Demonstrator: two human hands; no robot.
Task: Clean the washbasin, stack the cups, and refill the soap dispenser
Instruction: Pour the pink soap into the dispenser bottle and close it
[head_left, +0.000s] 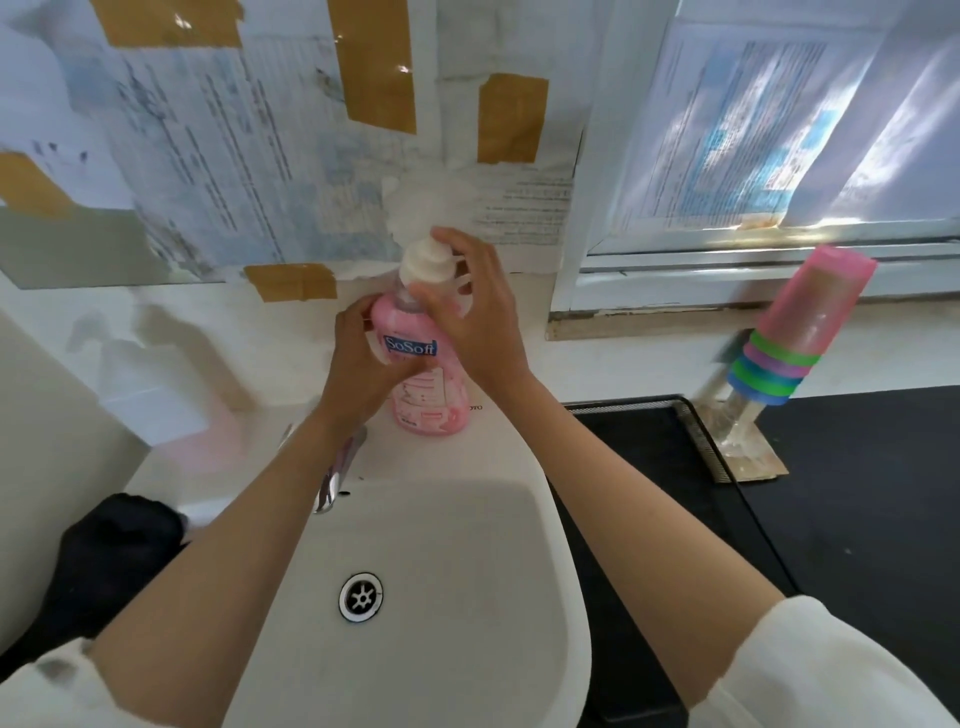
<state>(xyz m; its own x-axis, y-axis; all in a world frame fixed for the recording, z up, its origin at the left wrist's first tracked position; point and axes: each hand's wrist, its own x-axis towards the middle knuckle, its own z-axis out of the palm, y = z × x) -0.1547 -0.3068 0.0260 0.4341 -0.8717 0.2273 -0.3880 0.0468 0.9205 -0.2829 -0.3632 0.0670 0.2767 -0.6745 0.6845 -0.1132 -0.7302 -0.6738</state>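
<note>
Hands (363, 358) (472, 322) around soap dispenser (428, 395)

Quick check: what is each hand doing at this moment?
Left hand: grips the body of the pink soap bottle.
Right hand: fingers curled round the bottle's white pump top.

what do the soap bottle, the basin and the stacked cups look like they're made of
Soap bottle: clear glossy plastic, probably; pink liquid shows through, and the pump top is opaque white.
Basin: glazed white ceramic by its look, smooth with a soft sheen; its drain ring is shiny metal.
Stacked cups: coloured plastic, likely; the top pink one looks translucent.
</note>
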